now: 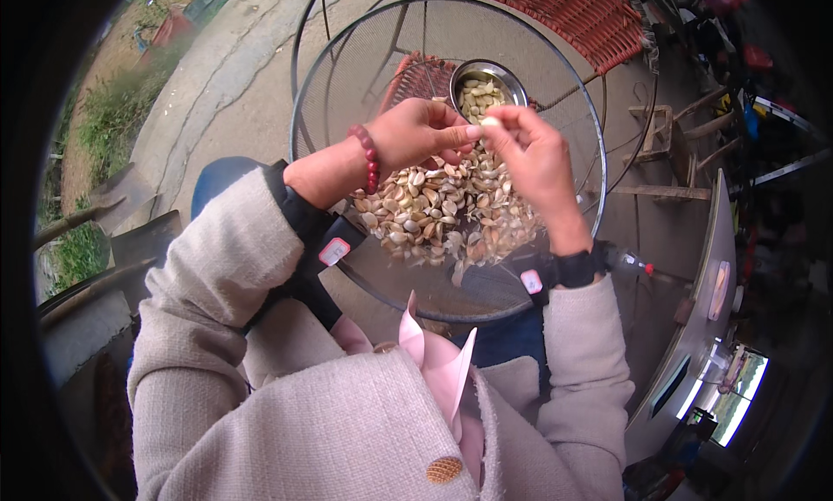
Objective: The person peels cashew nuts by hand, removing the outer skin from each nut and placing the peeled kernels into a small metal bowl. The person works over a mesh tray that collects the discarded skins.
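A pale garlic clove point(489, 121) is pinched between the thumb and forefinger of my right hand point(537, 156). My left hand point(413, 135), with a dark red bead bracelet point(371, 155) at the wrist, meets it there, its thumb tip and fingers against the clove. Below both hands, a heap of unpeeled garlic cloves point(423, 208) and loose papery skins point(485, 237) lies on a round wire-mesh sieve point(364, 65). Just beyond my fingers, a steel bowl point(516, 88) contains peeled cloves point(478, 96); my hands partly hide its near side.
Red woven seats point(573, 13) stand beyond and beneath the sieve. A wooden stool point(654, 136) is to the right, with a clear plastic bottle point(628, 260) and a pale table point(683, 345) nearer me. Shovels point(120, 198) lie at the left over concrete ground point(215, 78).
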Action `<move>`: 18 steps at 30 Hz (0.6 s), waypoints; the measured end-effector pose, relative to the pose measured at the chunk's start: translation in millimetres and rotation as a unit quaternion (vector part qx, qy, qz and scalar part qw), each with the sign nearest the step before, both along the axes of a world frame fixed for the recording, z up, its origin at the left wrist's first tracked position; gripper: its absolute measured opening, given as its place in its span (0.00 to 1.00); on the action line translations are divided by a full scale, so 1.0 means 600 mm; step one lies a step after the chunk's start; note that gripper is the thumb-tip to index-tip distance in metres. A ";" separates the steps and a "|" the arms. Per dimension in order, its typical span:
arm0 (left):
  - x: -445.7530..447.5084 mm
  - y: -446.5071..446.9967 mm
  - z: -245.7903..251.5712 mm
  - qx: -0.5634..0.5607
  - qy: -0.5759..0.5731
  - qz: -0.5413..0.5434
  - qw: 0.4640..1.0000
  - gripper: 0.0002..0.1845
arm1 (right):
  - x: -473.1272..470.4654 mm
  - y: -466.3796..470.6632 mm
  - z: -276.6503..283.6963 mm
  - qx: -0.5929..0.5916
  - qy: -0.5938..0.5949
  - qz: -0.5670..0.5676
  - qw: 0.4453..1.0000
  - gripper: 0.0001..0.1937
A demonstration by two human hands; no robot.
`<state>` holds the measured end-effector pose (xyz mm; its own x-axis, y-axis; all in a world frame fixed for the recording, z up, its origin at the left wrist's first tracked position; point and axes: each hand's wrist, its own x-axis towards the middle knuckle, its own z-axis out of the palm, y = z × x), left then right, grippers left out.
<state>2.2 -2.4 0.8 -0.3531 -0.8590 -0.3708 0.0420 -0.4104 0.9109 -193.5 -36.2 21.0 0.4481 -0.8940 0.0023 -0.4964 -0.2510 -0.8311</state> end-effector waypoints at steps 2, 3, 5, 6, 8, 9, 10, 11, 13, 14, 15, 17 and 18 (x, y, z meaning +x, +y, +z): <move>-0.002 0.002 0.000 -0.004 0.000 0.011 1.000 0.18 | -0.007 -0.022 -0.008 -0.044 -0.037 -0.049 0.997 0.17; -0.002 0.002 0.000 -0.007 0.000 0.017 1.000 0.18 | -0.015 -0.031 -0.011 -0.045 -0.045 -0.075 0.995 0.18; 0.001 0.001 0.001 -0.004 0.000 0.012 1.000 0.20 | -0.047 -0.043 -0.007 -0.038 0.066 -0.070 0.995 0.22; 0.001 0.001 0.002 -0.005 0.002 0.013 1.000 0.20 | -0.065 -0.044 -0.005 -0.020 0.134 -0.050 0.990 0.24; 0.003 0.001 0.003 0.003 0.009 0.013 1.000 0.23 | -0.094 -0.042 -0.007 0.033 0.294 -0.014 0.955 0.28; 0.003 0.002 0.003 0.003 0.006 0.015 1.000 0.24 | -0.103 -0.037 -0.013 0.030 0.343 0.005 0.939 0.27; 0.003 0.002 0.003 0.004 0.003 0.016 1.000 0.24 | -0.108 -0.032 -0.021 0.028 0.391 0.023 0.920 0.27; 0.002 0.002 0.004 0.005 0.003 0.017 1.000 0.25 | -0.110 -0.027 -0.029 0.030 0.442 0.042 0.896 0.26; 0.001 0.002 0.004 0.005 -0.003 0.012 1.000 0.25 | -0.105 -0.026 -0.039 0.077 0.484 0.072 0.869 0.33; 0.002 0.002 0.005 0.009 -0.006 0.011 1.000 0.25 | -0.096 -0.022 -0.046 0.100 0.517 0.080 0.846 0.34; 0.002 0.002 0.005 0.004 -0.004 0.009 1.000 0.25 | -0.086 -0.019 -0.050 0.123 0.553 0.083 0.820 0.36; 0.003 0.003 0.005 0.006 -0.006 0.010 1.000 0.25 | -0.066 -0.001 -0.054 0.172 0.510 0.126 0.833 0.36; 0.003 0.002 0.005 0.002 -0.002 0.008 1.000 0.25 | -0.057 0.004 -0.053 0.179 0.487 0.160 0.840 0.36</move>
